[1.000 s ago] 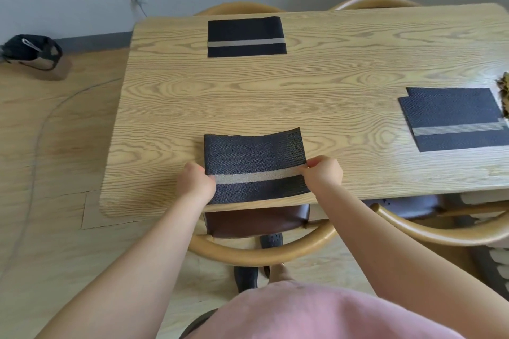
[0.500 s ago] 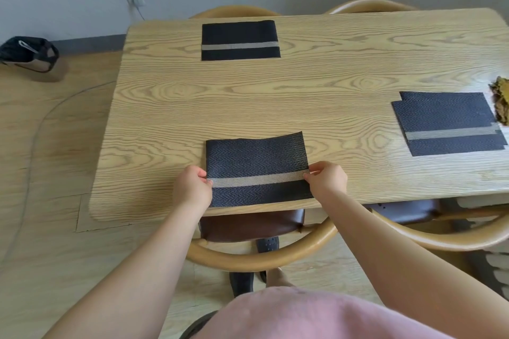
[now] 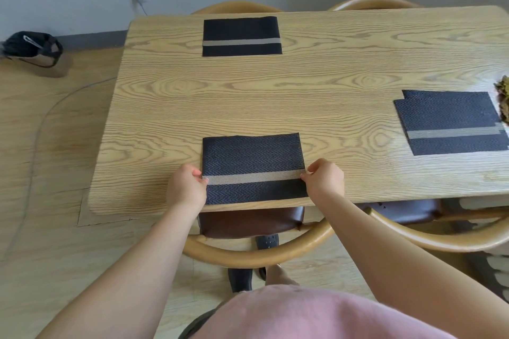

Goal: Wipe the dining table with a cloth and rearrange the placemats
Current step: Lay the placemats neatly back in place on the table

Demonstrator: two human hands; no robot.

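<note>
Flat now — woven rectangular placemat (image 3: 253, 158), oak-grain table (image 3: 330, 96)

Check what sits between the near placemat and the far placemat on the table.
Nothing: in the head view only bare wooden table runs from the near placemat up to the far placemat.

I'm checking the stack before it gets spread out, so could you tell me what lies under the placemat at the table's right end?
Another dark mat's corner and edge peek out beneath the right-end placemat. The top mat covers the rest, so any further mats cannot be seen.
</note>
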